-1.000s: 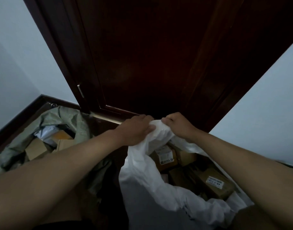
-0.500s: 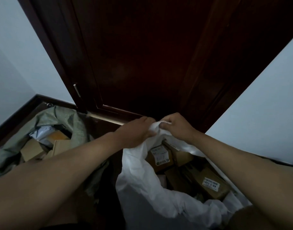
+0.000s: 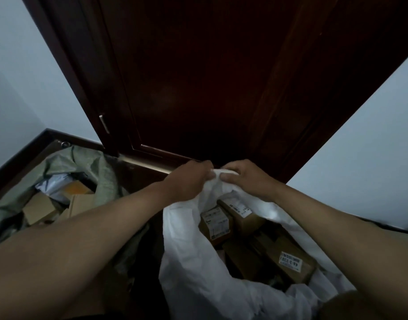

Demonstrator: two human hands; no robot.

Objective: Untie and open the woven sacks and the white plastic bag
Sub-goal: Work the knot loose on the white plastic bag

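the white bag [image 3: 193,257] stands on the floor in front of the door [image 3: 198,77], its mouth already wide enough to show labelled boxes [image 3: 293,262] inside. since a second ago the two hands have drawn closer together at the bag's far rim, and the bunched plastic between them looks tighter and smaller. i judge the last knot or twist in that rim is being worked loose, so the bag is nearly open.

the left hand [image 3: 189,181] grips the bunched rim from the left, fingers curled over it. the right hand [image 3: 242,176] pinches the same bunch from the right, fingertips [image 3: 228,177] pressed on the white fold. the rim sits right between the two hands, touching both.

to the left, well apart, a grey-green sack [image 3: 99,176] lies open with boxes showing.
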